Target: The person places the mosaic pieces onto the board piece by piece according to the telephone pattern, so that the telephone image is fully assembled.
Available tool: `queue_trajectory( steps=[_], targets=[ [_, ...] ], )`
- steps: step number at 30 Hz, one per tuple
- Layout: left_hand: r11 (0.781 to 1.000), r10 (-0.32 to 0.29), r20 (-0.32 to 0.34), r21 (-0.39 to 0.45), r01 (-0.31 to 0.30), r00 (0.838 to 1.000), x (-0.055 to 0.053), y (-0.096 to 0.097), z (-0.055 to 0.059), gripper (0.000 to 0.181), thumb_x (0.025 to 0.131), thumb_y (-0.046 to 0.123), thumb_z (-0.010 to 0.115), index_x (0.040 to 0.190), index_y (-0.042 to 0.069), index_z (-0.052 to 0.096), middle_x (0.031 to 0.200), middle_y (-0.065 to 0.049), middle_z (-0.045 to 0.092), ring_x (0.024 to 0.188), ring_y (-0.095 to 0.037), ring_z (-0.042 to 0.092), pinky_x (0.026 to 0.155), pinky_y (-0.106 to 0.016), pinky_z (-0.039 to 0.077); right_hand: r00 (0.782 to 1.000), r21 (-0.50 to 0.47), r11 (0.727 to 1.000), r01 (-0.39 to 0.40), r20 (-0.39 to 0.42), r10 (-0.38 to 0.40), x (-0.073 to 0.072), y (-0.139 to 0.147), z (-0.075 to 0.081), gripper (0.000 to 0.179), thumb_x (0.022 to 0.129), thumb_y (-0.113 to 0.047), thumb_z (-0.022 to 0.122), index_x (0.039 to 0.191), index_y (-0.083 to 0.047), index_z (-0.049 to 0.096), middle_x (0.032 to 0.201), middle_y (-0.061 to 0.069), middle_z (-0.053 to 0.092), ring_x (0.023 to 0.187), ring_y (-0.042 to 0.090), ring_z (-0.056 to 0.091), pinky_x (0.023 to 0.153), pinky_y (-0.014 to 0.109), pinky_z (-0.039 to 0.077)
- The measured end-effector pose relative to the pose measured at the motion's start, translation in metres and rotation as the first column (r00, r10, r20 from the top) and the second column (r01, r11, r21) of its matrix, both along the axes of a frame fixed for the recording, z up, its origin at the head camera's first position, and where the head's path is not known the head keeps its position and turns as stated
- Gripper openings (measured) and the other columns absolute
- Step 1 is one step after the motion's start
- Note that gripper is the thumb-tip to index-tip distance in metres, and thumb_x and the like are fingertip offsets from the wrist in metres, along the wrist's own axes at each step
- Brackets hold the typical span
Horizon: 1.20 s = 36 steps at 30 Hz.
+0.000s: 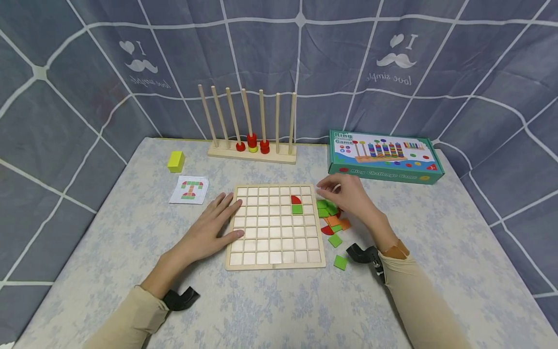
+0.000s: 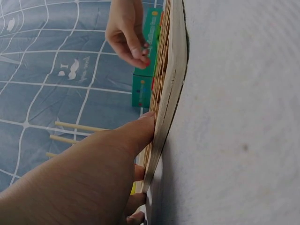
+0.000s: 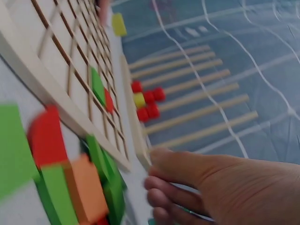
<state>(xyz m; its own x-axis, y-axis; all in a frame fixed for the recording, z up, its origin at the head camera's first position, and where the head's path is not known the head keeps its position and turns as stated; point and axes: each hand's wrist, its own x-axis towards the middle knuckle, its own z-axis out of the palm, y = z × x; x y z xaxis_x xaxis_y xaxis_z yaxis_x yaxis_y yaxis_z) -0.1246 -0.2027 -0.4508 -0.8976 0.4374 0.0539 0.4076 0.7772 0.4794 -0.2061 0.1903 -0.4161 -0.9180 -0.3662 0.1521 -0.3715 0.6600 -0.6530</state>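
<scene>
Fingers, right hand [image 1: 350, 195]: curled, hold cannot be told | left hand [image 1: 210, 224]: spread on board [image 1: 275, 233] edge | tile pile [image 1: 333, 221]: right of frame centre, just below nearer right hand.

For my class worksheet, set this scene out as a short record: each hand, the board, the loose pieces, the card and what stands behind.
Left hand: resting on the left edge of the grid board
Right hand: by the board's right edge, near the loose pieces; no piece visible in its grasp
Placed on board: red quarter-circle, green square on its near side
Loose pieces: right of the board; green, orange, red
Pattern card: left of the board, near a yellow block
Behind: peg rack with red and yellow rings; green game box
</scene>
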Motion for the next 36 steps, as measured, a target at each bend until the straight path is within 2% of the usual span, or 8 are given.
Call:
queue_trajectory(
  steps=[6, 10, 14, 19, 23, 27, 31, 36],
  targets=[
    [1.0, -0.002, -0.001, 0.001, 0.002, 1.0, 0.001, -0.001, 0.001, 0.081, 0.103, 0.048, 0.066, 0.168, 0.015, 0.03, 0.176, -0.016, 0.018, 0.164, -0.04, 0.009, 0.128, -0.066, 0.015, 0.984, 0.029, 0.996, -0.082, 0.159, 0.077, -0.006, 0.015, -0.002, 0.026, 0.09, -0.019, 0.087, 0.113, -0.009, 0.081, 0.095, 0.004, 0.074, 0.089, 0.02, 0.067, 0.083, 0.037, 0.057],
    [1.0, -0.002, -0.001, 0.001, 0.002, 1.0, 0.001, -0.001, 0.001, 0.081, 0.103, 0.048, 0.066, 0.168, 0.015, 0.03, 0.176, -0.015, 0.018, 0.164, -0.04, 0.008, 0.129, -0.065, 0.014, 0.976, 0.042, 0.992, -0.121, 0.188, 0.111, -0.007, 0.016, -0.005, 0.024, 0.089, -0.018, 0.088, 0.111, -0.012, 0.081, 0.094, 0.002, 0.071, 0.087, 0.019, 0.064, 0.079, 0.034, 0.056],
    [1.0, -0.001, 0.0, 0.0, 0.001, 1.0, 0.001, -0.001, 0.001, 0.082, 0.103, 0.048, 0.065, 0.168, 0.016, 0.03, 0.176, -0.015, 0.018, 0.164, -0.04, 0.009, 0.129, -0.065, 0.014, 0.979, 0.044, 0.99, -0.132, 0.161, 0.123, -0.006, 0.016, -0.006, 0.019, 0.088, -0.016, 0.088, 0.106, -0.012, 0.082, 0.091, 0.001, 0.07, 0.082, 0.018, 0.063, 0.075, 0.033, 0.054],
    [1.0, -0.001, -0.003, 0.001, 0.001, 1.0, 0.001, 0.0, 0.002, 0.082, 0.103, 0.049, 0.065, 0.168, 0.016, 0.03, 0.177, -0.014, 0.018, 0.164, -0.039, 0.008, 0.129, -0.065, 0.014, 0.99, 0.066, 0.99, -0.124, 0.075, 0.119, -0.005, 0.015, -0.003, 0.02, 0.088, -0.016, 0.088, 0.105, -0.011, 0.083, 0.089, 0.001, 0.071, 0.078, 0.017, 0.062, 0.071, 0.032, 0.053],
    [1.0, -0.003, -0.004, 0.003, 0.003, 1.0, 0.0, 0.0, 0.001, 0.081, 0.103, 0.049, 0.065, 0.168, 0.016, 0.03, 0.177, -0.014, 0.017, 0.164, -0.039, 0.008, 0.129, -0.065, 0.014, 0.993, 0.051, 0.992, -0.118, 0.01, 0.117, -0.006, 0.009, 0.001, 0.02, 0.088, -0.017, 0.088, 0.106, -0.01, 0.082, 0.092, 0.002, 0.073, 0.083, 0.017, 0.066, 0.076, 0.036, 0.056],
    [1.0, -0.002, -0.004, 0.003, 0.002, 1.0, 0.0, 0.0, 0.001, 0.081, 0.103, 0.048, 0.065, 0.168, 0.016, 0.03, 0.177, -0.015, 0.017, 0.164, -0.039, 0.008, 0.129, -0.064, 0.014, 0.986, 0.046, 0.985, -0.169, 0.003, 0.169, -0.007, -0.011, 0.005, 0.02, 0.089, -0.018, 0.087, 0.107, -0.01, 0.082, 0.096, 0.003, 0.074, 0.086, 0.017, 0.066, 0.079, 0.037, 0.058],
    [1.0, -0.003, -0.005, 0.002, 0.003, 1.0, 0.0, -0.001, 0.001, 0.081, 0.103, 0.048, 0.065, 0.168, 0.015, 0.03, 0.176, -0.015, 0.018, 0.164, -0.04, 0.008, 0.129, -0.064, 0.013, 0.975, 0.075, 0.972, -0.222, 0.004, 0.222, -0.01, -0.036, 0.005, 0.02, 0.09, -0.02, 0.087, 0.106, -0.009, 0.082, 0.095, 0.003, 0.073, 0.083, 0.015, 0.065, 0.075, 0.034, 0.056],
    [1.0, -0.005, -0.004, 0.005, 0.005, 1.0, 0.0, 0.0, 0.001, 0.081, 0.103, 0.048, 0.065, 0.168, 0.015, 0.03, 0.176, -0.015, 0.018, 0.164, -0.04, 0.009, 0.129, -0.065, 0.014, 0.975, 0.094, 0.971, -0.22, -0.012, 0.222, -0.014, -0.061, 0.002, 0.021, 0.089, -0.021, 0.088, 0.106, -0.009, 0.081, 0.094, 0.003, 0.072, 0.084, 0.015, 0.065, 0.076, 0.032, 0.056]
  ],
)
